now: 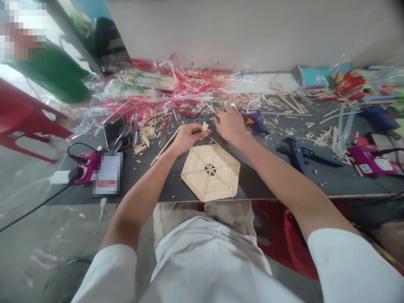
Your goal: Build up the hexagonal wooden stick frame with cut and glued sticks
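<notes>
A flat hexagon made of thin wooden sticks [211, 171] lies on the dark board [151, 185] in front of me. Just beyond its far edge, my left hand [188, 137] is closed on a small bundle of short wooden sticks [205, 126]. My right hand [230, 123] rests knuckles up to the right of that bundle, fingers curled down among the stick scraps; what it holds, if anything, is hidden.
Cut stick pieces [145, 139] and clear and red plastic wrap [151, 94] litter the far side. A blue glue gun [257, 122] lies by my right hand, blue cutters [298, 155] further right. A purple device [88, 167] with cables sits left, red chair [22, 118] beyond.
</notes>
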`<state>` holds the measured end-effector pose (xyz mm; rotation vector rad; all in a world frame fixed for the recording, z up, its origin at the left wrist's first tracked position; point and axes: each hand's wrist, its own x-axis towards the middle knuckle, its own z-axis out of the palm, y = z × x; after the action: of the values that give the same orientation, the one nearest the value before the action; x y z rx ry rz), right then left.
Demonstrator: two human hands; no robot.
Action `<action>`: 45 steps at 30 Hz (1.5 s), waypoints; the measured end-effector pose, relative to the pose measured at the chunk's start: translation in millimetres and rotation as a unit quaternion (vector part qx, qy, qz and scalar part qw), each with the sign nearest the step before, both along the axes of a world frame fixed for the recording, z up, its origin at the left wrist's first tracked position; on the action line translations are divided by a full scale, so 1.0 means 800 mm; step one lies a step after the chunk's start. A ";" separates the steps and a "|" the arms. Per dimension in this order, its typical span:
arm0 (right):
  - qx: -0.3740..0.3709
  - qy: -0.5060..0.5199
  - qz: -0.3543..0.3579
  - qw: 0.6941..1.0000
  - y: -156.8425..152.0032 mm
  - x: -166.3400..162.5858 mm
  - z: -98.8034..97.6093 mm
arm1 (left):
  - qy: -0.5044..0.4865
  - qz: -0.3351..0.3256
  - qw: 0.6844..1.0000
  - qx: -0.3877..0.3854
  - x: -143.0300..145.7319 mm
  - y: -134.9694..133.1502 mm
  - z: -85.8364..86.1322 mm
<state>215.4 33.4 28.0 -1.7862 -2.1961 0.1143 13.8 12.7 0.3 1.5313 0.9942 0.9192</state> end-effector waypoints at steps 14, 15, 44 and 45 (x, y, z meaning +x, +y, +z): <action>-0.063 0.053 -0.063 0.995 0.043 -0.016 0.018 | -0.017 0.015 1.000 -0.019 0.007 0.003 -0.014; -0.050 0.075 -0.050 0.995 0.035 -0.012 0.022 | -0.026 0.019 0.999 -0.022 0.007 0.003 -0.015; 0.042 0.429 0.114 0.895 -0.033 -0.005 -0.049 | 0.097 0.054 0.989 0.100 0.005 0.010 -0.020; 0.035 0.431 0.116 0.894 -0.034 -0.006 -0.049 | 0.112 0.057 0.986 0.106 0.005 0.009 -0.019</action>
<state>210.3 6.2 -11.5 -1.0855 -1.6852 0.7176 17.6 19.9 -14.6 1.8013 1.1841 0.9716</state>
